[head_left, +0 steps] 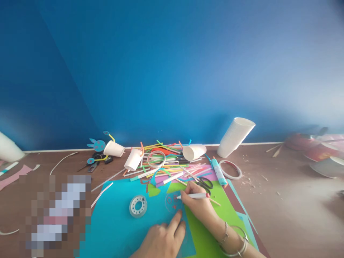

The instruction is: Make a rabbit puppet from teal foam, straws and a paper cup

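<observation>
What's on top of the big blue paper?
On the blue paper, I can see a tape roll, red marks and the left hand. The right hand holds a marker at the marks. Anything beneath the left hand is covered, so I can't say.

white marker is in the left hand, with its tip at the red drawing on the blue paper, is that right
Not quite: the head view shows the white marker in the right hand, not the left hand, which rests on the blue paper. The tip is indeed at the red drawing on that paper.
</observation>
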Demonstrator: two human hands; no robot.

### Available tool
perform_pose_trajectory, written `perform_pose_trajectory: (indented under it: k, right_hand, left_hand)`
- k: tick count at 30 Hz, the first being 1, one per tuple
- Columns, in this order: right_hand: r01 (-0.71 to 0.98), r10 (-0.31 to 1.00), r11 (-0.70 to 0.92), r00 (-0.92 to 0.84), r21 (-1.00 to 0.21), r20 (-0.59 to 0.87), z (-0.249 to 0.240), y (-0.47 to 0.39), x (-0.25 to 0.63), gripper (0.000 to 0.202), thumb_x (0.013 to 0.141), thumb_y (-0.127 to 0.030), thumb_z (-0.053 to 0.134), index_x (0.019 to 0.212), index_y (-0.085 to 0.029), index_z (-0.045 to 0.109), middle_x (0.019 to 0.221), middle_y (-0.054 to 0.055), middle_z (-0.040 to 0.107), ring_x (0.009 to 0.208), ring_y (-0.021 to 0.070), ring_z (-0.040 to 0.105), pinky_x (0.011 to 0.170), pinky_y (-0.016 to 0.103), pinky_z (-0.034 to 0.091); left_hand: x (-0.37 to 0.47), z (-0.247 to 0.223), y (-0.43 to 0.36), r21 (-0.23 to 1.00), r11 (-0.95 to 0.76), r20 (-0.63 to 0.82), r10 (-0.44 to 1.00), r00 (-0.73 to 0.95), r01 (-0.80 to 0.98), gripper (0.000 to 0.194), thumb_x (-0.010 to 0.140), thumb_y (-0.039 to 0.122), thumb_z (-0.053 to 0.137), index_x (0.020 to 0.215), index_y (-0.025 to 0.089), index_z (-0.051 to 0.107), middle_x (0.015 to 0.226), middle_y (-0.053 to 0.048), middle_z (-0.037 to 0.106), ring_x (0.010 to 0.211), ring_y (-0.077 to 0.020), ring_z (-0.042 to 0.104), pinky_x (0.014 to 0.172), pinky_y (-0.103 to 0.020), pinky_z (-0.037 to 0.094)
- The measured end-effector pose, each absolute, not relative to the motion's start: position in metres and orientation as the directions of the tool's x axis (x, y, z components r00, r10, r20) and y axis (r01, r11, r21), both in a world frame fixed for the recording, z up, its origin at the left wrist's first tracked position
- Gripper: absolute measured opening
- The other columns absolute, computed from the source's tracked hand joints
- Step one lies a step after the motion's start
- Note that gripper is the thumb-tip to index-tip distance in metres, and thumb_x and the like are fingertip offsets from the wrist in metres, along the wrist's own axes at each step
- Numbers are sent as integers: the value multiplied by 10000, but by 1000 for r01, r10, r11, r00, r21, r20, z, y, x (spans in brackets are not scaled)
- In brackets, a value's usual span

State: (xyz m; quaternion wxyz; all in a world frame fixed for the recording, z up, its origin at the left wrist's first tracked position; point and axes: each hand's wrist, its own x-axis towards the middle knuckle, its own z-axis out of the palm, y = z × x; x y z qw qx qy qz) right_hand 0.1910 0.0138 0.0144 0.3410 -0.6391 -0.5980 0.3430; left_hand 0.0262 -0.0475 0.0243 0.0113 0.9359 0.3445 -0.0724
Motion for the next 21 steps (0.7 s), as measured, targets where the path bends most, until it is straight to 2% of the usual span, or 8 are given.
perform_pose_trajectory:
  k: [8, 21]
  right_hand:
    - [530, 999, -42, 43, -847, -22, 14, 14, 192, 214, 704, -261, 517, 557, -224, 365, 473, -79, 367, 467, 95, 343, 457, 216, 298]
    - [515, 998, -55, 33, -855, -45, 12, 15, 191, 210, 715, -280, 529, 568, -221, 390, 484, -72, 402, 470, 97, 358, 460, 221, 306]
  left_hand:
    - [26, 23, -48, -13, -762, -134, 643, 754, 648, 413, 918, 160, 360, 1328, 152, 411, 1395, -166, 445, 685, -173, 683, 520, -277, 565]
    - [25, 21, -47, -33, -768, -101, 639, 762, 639, 420, 912, 159, 369, 1329, 152, 419, 1386, -173, 453, 667, -159, 681, 511, -243, 548]
